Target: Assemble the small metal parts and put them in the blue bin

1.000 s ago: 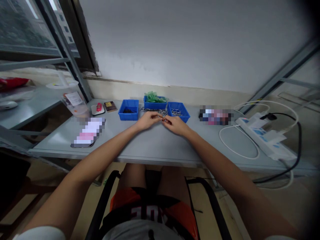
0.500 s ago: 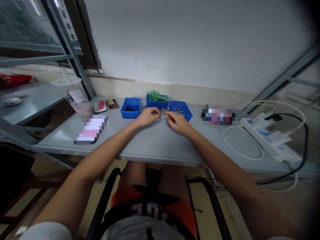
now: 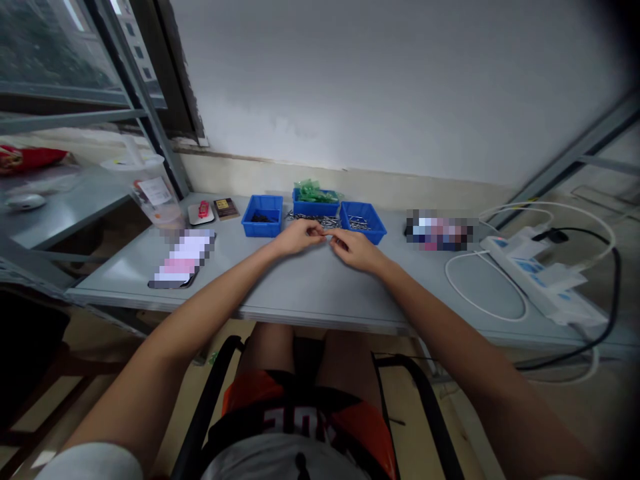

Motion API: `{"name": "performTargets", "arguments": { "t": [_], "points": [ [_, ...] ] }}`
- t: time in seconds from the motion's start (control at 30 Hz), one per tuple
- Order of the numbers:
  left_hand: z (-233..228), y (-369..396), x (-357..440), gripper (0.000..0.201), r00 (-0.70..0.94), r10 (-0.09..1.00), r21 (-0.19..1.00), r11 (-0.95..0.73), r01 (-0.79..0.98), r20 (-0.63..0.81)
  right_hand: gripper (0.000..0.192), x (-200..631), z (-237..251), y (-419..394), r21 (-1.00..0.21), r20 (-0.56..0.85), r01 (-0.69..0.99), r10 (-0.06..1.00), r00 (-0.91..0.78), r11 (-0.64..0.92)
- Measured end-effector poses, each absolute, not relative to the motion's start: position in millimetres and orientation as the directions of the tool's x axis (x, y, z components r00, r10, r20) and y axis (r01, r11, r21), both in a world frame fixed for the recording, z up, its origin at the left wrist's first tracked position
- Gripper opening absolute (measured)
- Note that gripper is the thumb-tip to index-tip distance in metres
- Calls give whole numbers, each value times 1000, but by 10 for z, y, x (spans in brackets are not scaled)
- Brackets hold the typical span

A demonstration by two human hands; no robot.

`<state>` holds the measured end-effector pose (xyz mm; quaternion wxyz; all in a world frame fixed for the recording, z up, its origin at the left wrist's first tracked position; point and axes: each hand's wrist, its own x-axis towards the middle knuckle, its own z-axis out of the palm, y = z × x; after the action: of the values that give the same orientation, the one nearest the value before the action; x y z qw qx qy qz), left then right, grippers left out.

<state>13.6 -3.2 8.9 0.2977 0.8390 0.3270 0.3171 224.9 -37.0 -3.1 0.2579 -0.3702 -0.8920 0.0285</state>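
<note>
Drawn closer together since half a second ago: left hand and right hand, fingertips now nearly meeting above the grey metal tabletop. Fingers of both hands curled and pressed together, pinching what appears to be a small thin silvery metal piece between the two hands; too small to identify. Piece held just above the table, directly in front of a loose pile of silvery metal parts lying on the surface.

Behind the hands, three blue plastic bins in a row near the wall: left blue bin with dark small parts, middle blue bin with green plastic pieces heaped inside, right blue bin with silvery parts.

Further left: flat blurred-out rectangle, small white dish with a red object, small brown square packet, clear plastic lidded cup. Right side: white power strip, white looped cable, black cable. Below the table edge, bare forearms, knees and orange-black shorts.
</note>
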Motion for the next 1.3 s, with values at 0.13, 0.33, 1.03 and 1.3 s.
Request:
{"name": "performTargets", "arguments": {
  "t": [0.13, 0.33, 1.03, 1.3],
  "points": [
    [89, -42, 145, 14, 600, 731, 711, -608, 354, 326, 37, 2236, -25, -395, -241, 442, 622, 654, -613, 745],
    [91, -54, 152, 14, 608, 732, 727, -593, 346, 308, 31, 2239, -16, -392, -243, 432, 651, 681, -591, 720],
    [69, -38, 98, 25, 753, 602, 522, -746, 412, 266, 26, 2270, 40, -343, -358, 393, 695, 776, -493, 623],
    [52, -21, 94, 23, 744, 625, 538, -722, 436, 236, 24, 2287, 20, -328, -307, 386, 699, 755, -530, 646]
  ]
}}
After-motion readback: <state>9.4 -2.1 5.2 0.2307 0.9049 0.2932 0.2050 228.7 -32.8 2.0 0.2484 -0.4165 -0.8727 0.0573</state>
